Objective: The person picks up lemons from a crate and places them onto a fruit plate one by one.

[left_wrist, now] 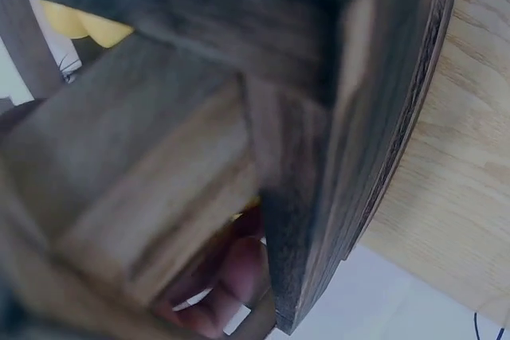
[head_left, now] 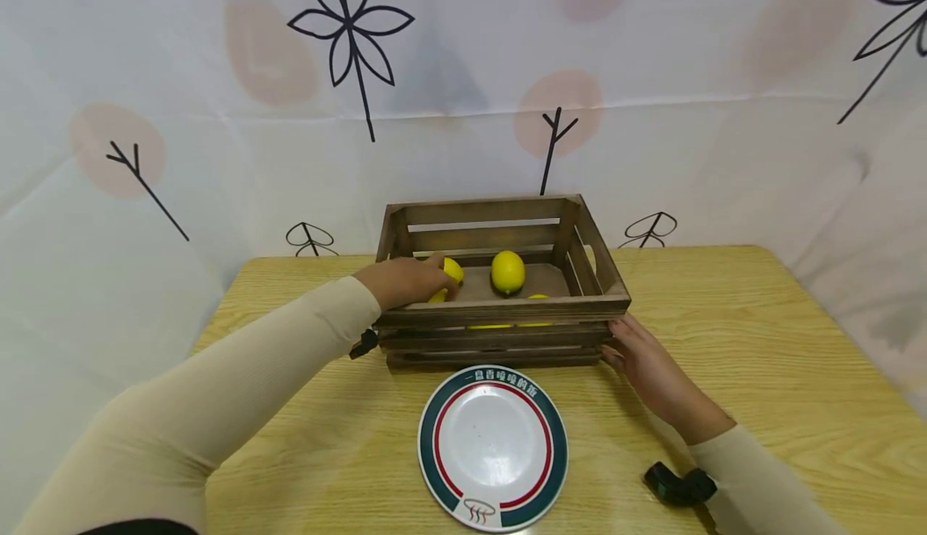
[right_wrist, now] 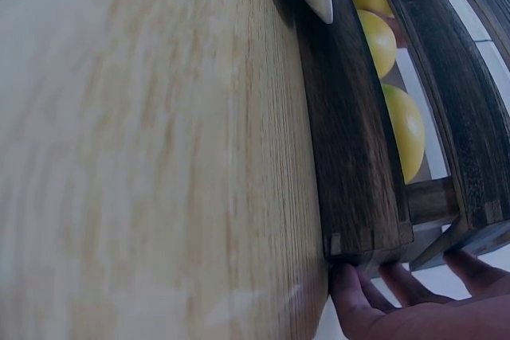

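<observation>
A brown slatted wooden crate (head_left: 500, 308) stands at the back of the table with several yellow lemons inside. Reaching over its left front corner, my left hand (head_left: 411, 279) has its fingers around a lemon (head_left: 452, 269) at the left end. In the left wrist view, curled fingers (left_wrist: 239, 272) show through the crate's frame, mostly hidden by wood. Another lemon (head_left: 508, 272) lies in the middle, and more yellow shows between the front slats. My right hand (head_left: 655, 370) touches the crate's right end with extended fingertips, also seen on the end boards (right_wrist: 370, 232) in the right wrist view.
A round plate (head_left: 495, 438) with a green rim and a red ring lies just in front of the crate. The wood-grained table (head_left: 724, 342) reaches back to a white patterned cloth (head_left: 449, 157). A black strap piece (head_left: 679, 484) is at the right wrist.
</observation>
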Tool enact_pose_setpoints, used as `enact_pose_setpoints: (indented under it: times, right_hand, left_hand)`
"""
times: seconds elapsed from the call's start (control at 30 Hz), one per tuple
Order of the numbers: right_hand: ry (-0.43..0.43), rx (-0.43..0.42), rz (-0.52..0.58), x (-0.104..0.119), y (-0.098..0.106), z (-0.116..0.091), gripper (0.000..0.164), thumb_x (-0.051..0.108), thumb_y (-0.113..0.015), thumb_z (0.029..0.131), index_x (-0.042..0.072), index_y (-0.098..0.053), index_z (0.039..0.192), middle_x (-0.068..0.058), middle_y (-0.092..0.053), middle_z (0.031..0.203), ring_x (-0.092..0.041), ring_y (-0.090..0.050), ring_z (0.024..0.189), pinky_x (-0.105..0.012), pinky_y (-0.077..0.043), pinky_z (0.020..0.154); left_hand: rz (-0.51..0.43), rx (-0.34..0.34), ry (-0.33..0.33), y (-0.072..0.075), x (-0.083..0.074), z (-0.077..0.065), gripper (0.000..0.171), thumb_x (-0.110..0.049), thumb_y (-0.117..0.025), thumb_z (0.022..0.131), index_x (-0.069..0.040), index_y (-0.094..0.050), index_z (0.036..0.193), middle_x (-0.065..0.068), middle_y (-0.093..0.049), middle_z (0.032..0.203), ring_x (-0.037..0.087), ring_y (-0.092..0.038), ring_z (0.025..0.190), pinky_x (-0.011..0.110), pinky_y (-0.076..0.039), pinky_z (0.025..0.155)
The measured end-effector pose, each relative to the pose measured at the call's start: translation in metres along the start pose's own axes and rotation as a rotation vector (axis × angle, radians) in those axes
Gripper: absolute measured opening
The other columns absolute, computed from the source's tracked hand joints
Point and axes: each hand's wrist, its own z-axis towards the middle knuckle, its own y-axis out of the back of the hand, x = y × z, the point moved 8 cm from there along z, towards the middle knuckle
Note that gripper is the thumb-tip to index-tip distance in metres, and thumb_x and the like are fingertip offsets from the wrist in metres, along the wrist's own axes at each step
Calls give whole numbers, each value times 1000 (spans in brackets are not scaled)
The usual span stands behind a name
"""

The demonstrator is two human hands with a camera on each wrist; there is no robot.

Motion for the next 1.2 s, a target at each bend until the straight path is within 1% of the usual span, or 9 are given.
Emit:
enact_pose_setpoints:
  times: [0.07,0.13,0.23,0.37,0.53,0.77,0.9,1.07,1.2]
  right_hand:
    - [-1,-1,0,0,-1,0,72,46,-27,109,9,10,160,-20,7,167,-46,1,152,-65,-7,120]
    - [0,0,-1,-1,-2,1,72,45,-27,109,9,9,160,-20,7,167,-47,1,152,-66,-7,120]
    - [2,4,-3,-1,-2,1,72,45,-27,109,8,9,160,-20,7,167,-47,1,151,-66,-7,120]
    - [7,7,-12,-2,-2,1,71,46,-26,109,9,8,160,-20,6,167,-47,0,152,-66,-7,119]
    - [3,1,-20,-3,-1,1,71,46,-26,109,10,9,160,-20,7,167,-47,0,152,-66,-8,119]
    - [5,-5,-17,-1,-1,0,72,47,-26,109,10,9,160,-19,6,167,-46,0,152,-66,-7,120]
    - [11,-2,-19,0,-2,0,71,46,-25,109,9,9,160,-20,6,167,-46,0,152,-66,-7,119]
    - [20,7,-18,0,-2,1,71,44,-25,110,9,11,160,-20,9,167,-47,3,151,-67,-6,119]
    - [26,10,-29,-1,0,2,69,44,-25,110,10,8,160,-20,5,167,-46,0,151,-67,-7,118]
  left_hand:
    - [101,-52,-108,3,-6,0,19,-19,-52,103,-25,-62,118,10,-48,117,22,-55,77,32,-48,71]
    - [165,-117,-191,7,-11,-1,24,-10,-56,101,-26,-67,114,13,-45,128,23,-58,79,33,-52,72]
    - [141,-188,-222,13,-12,0,24,-10,-62,98,-27,-68,114,14,-45,130,23,-60,75,33,-54,70]
    - [126,-291,-269,22,-14,-4,27,-14,-72,92,-25,-68,116,16,-45,133,26,-62,80,37,-57,76]
    - [52,-405,-301,34,-15,-11,29,-21,-75,90,-25,-66,118,15,-41,142,29,-63,94,42,-57,84]
    - [-104,-512,-305,47,-15,-26,33,-22,-76,90,-28,-63,120,10,-35,150,30,-63,89,39,-56,84]
    - [-154,-603,-323,55,-17,-40,35,-21,-75,90,-28,-62,121,11,-32,154,27,-63,89,35,-57,82]
    - [-249,-730,-388,58,-21,-59,37,-17,-76,90,-25,-62,123,12,-30,154,27,-60,110,31,-59,87]
    - [-357,-808,-450,55,-25,-73,36,-15,-77,88,-21,-64,121,12,-30,153,29,-57,119,33,-58,90]
